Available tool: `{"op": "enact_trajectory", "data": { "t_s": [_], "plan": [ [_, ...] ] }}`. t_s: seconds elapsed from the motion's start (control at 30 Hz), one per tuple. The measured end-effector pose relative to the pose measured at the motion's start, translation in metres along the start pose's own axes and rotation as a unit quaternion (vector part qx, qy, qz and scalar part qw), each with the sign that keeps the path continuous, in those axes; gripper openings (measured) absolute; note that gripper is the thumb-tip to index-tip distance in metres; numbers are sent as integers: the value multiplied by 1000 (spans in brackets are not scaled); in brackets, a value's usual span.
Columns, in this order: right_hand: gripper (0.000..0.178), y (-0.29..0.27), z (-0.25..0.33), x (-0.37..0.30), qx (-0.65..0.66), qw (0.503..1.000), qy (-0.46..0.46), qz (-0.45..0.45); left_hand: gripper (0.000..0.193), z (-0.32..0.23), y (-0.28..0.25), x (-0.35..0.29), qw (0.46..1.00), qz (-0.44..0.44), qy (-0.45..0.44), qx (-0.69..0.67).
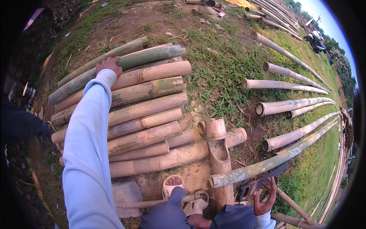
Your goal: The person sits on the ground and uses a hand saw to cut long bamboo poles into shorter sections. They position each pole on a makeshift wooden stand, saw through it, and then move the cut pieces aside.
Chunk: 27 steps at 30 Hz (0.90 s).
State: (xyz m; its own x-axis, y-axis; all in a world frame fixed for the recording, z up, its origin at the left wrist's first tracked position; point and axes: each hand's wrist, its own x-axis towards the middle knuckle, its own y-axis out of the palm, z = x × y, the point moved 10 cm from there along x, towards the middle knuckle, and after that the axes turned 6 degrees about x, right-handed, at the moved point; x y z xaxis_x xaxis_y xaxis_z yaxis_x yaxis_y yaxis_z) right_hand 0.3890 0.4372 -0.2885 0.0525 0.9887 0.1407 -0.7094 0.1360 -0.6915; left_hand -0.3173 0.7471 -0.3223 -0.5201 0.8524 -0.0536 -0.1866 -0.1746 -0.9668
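Observation:
Cut bamboo pieces lie side by side in a pile on the left. My left hand [109, 65], its arm stretched forward in a light blue sleeve, grips a greenish bamboo piece [152, 55] near the far side of that pile. Its fingers bend over the top of the piece. My right hand [265, 196] is raised at the lower right, fingers apart and holding nothing. Beside it is a handsaw [248, 189], its blade partly behind a long bamboo pole [244, 173]. The pole's cut end is near a notched bamboo post [220, 160] in front of me.
Several long bamboo poles [289, 105] lie on the grass to the right. A stick [152, 203] crosses near my sandalled feet [173, 185], beside a flat stone-like block [127, 194]. Another person's dark-clothed arm or leg [26, 122] shows at far left. A motorbike [315, 41] stands far off.

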Motion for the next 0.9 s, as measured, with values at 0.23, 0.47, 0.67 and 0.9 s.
{"op": "enact_trajectory", "data": {
  "t_s": [0.23,0.47,0.67,0.9],
  "plan": [
    [82,20,14,-3,19,999,-7,42,62,3,3,-6,996,0,-69,-49],
    [46,1,13,-22,42,999,31,14,49,-25,-35,-41,998,41,26,-32],
    [17,-8,-22,-58,-26,993,89,69,51,-150,-80,-174,910,-144,339,-189],
    [35,-41,-38,-107,37,997,61,-24,27,-306,-33,-384,827,39,550,-115]
  ]
}}
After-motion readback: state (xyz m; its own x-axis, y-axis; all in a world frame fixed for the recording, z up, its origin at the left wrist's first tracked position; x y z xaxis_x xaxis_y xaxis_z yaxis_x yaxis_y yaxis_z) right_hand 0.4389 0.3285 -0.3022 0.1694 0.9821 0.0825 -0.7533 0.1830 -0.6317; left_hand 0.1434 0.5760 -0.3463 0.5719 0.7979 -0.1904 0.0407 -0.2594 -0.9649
